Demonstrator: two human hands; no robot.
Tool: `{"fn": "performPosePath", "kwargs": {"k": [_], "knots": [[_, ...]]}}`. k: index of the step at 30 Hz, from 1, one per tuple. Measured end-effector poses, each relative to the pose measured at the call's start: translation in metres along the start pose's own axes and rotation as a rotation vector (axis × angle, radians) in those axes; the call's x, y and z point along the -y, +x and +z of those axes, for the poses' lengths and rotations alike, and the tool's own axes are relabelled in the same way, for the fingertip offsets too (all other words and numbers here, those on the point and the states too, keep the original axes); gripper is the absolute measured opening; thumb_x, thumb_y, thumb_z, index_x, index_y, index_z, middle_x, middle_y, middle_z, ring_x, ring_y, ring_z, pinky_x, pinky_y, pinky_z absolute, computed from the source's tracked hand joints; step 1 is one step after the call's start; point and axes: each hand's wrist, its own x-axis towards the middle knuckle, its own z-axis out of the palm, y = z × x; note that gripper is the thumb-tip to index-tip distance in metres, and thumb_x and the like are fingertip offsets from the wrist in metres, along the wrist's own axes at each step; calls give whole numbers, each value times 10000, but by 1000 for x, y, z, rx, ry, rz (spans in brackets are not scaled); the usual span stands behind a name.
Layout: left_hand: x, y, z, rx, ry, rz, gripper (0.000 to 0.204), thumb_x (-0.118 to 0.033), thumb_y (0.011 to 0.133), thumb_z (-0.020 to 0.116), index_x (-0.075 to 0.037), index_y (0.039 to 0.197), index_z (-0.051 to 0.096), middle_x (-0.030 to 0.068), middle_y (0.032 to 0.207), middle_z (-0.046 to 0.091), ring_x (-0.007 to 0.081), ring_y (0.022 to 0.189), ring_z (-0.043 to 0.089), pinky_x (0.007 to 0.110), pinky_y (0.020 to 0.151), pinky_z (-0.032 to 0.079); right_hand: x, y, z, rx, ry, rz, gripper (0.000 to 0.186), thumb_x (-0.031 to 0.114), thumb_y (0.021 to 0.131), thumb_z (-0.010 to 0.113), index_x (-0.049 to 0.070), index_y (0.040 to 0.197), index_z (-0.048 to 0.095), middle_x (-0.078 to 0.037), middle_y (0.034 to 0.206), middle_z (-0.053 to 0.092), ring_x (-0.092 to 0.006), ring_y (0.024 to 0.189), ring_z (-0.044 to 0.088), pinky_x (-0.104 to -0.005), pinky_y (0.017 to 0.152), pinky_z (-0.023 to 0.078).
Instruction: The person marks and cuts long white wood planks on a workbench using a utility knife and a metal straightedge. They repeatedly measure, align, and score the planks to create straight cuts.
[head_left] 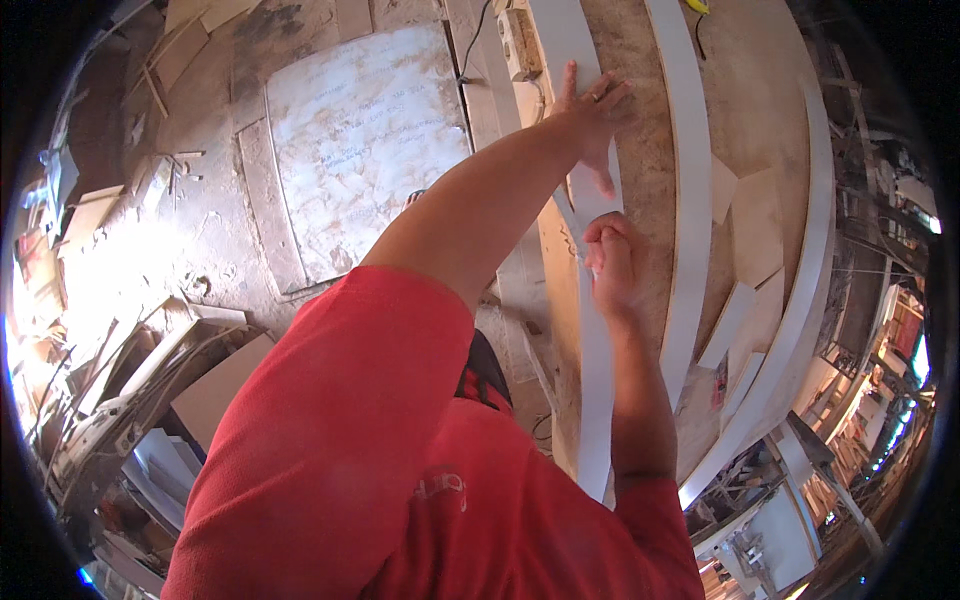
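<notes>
One white strip [596, 385] — beneath left fingers [570, 78], spread, and right fingers [603, 224], curled

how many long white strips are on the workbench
3: the left strip near the left edge of the workbench, partly under the left hand; the middle strip; and the right strip. No others show, though some could be hidden.

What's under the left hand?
The left hand is spread over a white strip and part of the brown table beside it. Whatever its palm covers can't be seen.
</notes>
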Motion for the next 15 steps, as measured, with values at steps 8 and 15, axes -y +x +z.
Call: {"fn": "performPosePath", "kwargs": {"k": [8, 15], "knots": [[0, 6, 5, 1, -12, 3, 1422, -807, 441, 870, -363, 1659, 286, 40, 1775, 91, 305, 1635, 9, 818, 1174, -44, -10, -10, 4, 85, -186, -34, 249, 165, 973, 459, 41, 816, 609, 4, 641, 468, -76, 538, 422, -263, 442, 346], [-2, 3, 3, 1, -3, 4, 1456, -798, 426, 887, -360, 1666, 263, 42, 1774, 96, 301, 1634, 24, 819, 1180, -28, -15, -36, -7, -37, -262, -70, 258, 151, 969, 453, 27, 797, 600, 13, 593, 455, -70, 518, 399, -293, 497, 388]]}}
